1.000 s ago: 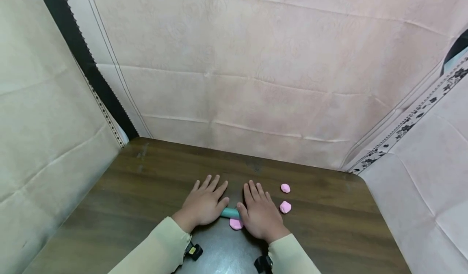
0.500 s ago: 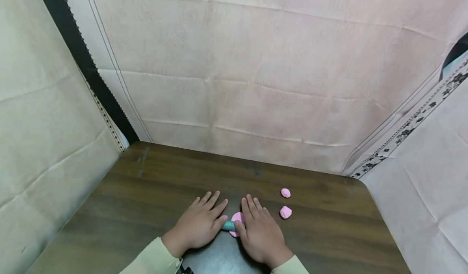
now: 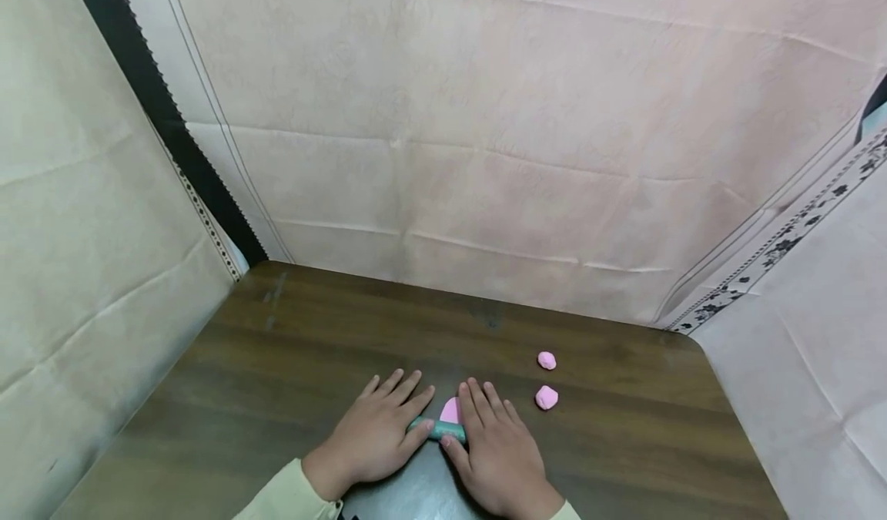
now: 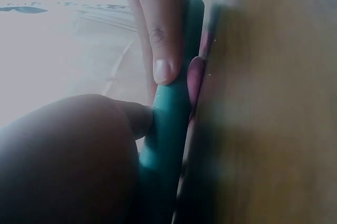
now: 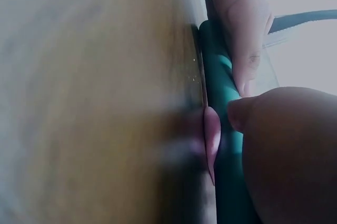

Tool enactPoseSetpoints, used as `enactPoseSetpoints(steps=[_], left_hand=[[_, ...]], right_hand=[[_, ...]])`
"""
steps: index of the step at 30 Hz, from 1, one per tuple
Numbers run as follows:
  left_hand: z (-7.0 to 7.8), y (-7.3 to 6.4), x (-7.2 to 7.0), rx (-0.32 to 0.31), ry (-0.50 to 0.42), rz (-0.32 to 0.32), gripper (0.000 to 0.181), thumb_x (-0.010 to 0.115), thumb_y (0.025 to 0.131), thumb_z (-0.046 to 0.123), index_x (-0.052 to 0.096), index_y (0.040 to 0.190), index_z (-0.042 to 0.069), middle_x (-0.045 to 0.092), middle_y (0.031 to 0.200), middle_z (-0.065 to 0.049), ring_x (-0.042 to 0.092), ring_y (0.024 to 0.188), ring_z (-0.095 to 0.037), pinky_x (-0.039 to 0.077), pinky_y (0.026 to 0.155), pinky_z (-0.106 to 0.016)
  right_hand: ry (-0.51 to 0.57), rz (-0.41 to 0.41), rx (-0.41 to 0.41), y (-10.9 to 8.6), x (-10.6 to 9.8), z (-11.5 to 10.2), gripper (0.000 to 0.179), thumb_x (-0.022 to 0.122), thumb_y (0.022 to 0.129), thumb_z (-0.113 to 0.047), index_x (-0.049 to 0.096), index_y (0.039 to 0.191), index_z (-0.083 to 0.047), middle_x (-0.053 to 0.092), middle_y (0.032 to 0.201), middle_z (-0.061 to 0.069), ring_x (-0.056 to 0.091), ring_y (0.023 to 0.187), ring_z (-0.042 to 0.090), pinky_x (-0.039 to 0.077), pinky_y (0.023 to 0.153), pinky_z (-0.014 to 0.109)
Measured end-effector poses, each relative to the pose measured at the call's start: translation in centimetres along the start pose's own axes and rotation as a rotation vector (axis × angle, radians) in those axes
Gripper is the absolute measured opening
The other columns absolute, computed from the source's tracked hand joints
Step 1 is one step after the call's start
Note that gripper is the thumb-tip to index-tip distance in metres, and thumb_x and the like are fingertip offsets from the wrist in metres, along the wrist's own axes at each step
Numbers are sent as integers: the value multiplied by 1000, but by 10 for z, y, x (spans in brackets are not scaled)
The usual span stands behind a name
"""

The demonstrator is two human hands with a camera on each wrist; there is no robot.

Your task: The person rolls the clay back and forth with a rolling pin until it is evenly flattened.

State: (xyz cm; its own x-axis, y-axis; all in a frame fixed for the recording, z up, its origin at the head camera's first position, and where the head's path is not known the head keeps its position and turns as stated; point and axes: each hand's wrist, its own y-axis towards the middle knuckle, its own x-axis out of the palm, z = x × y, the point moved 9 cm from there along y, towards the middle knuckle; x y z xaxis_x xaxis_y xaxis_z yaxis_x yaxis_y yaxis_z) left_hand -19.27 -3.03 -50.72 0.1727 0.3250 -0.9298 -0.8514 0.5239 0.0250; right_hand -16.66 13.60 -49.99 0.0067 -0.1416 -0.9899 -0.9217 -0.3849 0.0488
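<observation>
A teal rolling pin (image 3: 448,431) lies crosswise under both hands on the table. Flat on its left end rests my left hand (image 3: 370,435), fingers spread and pointing away. My right hand (image 3: 500,447) presses on the other end with straight fingers. Both thumbs touch the rod's near side. Beneath the rod is a flattened pink piece of clay (image 3: 450,410), its far part showing beyond the rod and some of it hidden by my right hand. In the left wrist view the clay's edge (image 4: 195,77) bulges beside the rod, and likewise the clay (image 5: 211,134) in the right wrist view.
Two small pink clay lumps (image 3: 547,397) sit on the brown wooden table (image 3: 333,327) to the right of my right hand. Pale cloth (image 3: 527,158) hangs along the table's far edge, with more cloth at both sides.
Both hands have drawn nearer to me with the rolling pin, which passes from the far side of the pink clay to its near part. The two small lumps stay in place.
</observation>
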Motion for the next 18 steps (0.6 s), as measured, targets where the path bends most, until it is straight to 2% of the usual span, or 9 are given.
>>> enactPoseSetpoints(steps=[6,11,18], left_hand=[[3,-5,0,8,6,-29,70,37,117,67,48,173,24,40,182,-8,35,170,-41,31,133,-72],[6,-13,1,23,17,-42,71,47,116,65,45,174,25,39,183,-8,36,170,-41,33,132,-73],[13,-25,0,61,37,-31,74,50,115,64,42,176,22,37,184,-8,36,170,-39,34,131,-72]], right_hand=[[-10,-31,-9,-5,1,-3,83,44,117,-64,33,178,-9,33,185,11,34,172,35,40,132,61],[-49,-40,-23,-12,1,-7,84,46,116,-65,34,177,-9,35,185,10,37,171,35,43,130,61],[-110,11,-46,-23,5,-11,87,50,113,-67,36,176,-8,37,184,13,42,168,33,46,128,57]])
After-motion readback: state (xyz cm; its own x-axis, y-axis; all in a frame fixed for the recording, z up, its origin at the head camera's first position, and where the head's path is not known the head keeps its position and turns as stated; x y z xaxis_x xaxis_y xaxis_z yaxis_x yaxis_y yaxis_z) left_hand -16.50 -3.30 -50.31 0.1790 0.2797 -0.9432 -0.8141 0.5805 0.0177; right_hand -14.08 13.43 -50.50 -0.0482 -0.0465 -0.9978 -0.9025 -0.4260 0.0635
